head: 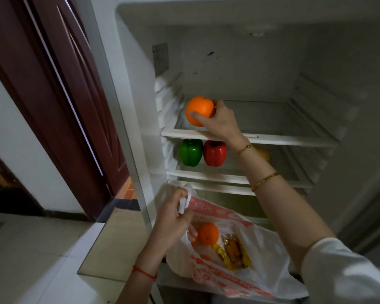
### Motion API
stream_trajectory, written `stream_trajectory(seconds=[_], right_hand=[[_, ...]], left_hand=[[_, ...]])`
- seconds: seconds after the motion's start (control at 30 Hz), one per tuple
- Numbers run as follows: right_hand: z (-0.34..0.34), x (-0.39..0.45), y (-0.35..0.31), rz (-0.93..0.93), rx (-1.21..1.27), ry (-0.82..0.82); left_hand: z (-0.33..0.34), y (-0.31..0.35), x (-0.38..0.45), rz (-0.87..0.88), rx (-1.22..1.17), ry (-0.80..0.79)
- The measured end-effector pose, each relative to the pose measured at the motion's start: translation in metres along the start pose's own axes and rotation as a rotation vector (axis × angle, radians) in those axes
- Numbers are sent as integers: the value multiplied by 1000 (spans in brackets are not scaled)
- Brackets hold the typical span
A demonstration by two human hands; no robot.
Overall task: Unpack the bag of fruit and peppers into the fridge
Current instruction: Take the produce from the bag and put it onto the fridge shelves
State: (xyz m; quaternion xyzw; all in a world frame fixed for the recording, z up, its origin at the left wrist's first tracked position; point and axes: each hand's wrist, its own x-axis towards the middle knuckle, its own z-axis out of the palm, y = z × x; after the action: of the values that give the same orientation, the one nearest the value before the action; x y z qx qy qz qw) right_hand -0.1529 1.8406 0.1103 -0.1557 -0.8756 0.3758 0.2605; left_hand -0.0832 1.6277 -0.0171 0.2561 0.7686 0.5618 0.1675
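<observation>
Holding the bag (239,266) open by its handle, left hand (173,218) pinched on the plastic, more fruit inside. Higher, right hand (219,121) wrapped around an orange (199,110), just above the top shelf (250,137) near its left front edge. Could roll off if released so close to the lip.

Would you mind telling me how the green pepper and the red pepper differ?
The green pepper stands left, nearer the fridge wall; the red pepper stands right, beside it. The green pepper looks slightly larger than the red pepper. Both sit upright on the second shelf.
</observation>
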Motion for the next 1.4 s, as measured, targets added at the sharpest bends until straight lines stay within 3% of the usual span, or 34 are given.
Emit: stream_trajectory(seconds=[0.4,0.5,0.63,0.7,0.83,0.93,1.1,1.4], right_hand=[[4,12,11,-21,-107,-35],[-4,3,13,-58,-70,97],[-18,-44,14,-271,65,348],[-19,-79,22,-320,183,253],[-6,-139,67,-133,306,-401],[18,-163,115,90,132,-748],[78,-186,203,75,-568,-753],[124,-200,234,-53,-688,-706]], left_hand=[[2,2,0,-11,-7,-10],[3,3,-1,-20,-32,-8],[2,3,-7,4,-17,24],[0,1,-10,15,4,46],[-4,-8,-17,27,34,47],[-5,-12,-22,39,21,56],[-2,-7,-32,34,-4,54],[-3,-8,-37,33,30,46]])
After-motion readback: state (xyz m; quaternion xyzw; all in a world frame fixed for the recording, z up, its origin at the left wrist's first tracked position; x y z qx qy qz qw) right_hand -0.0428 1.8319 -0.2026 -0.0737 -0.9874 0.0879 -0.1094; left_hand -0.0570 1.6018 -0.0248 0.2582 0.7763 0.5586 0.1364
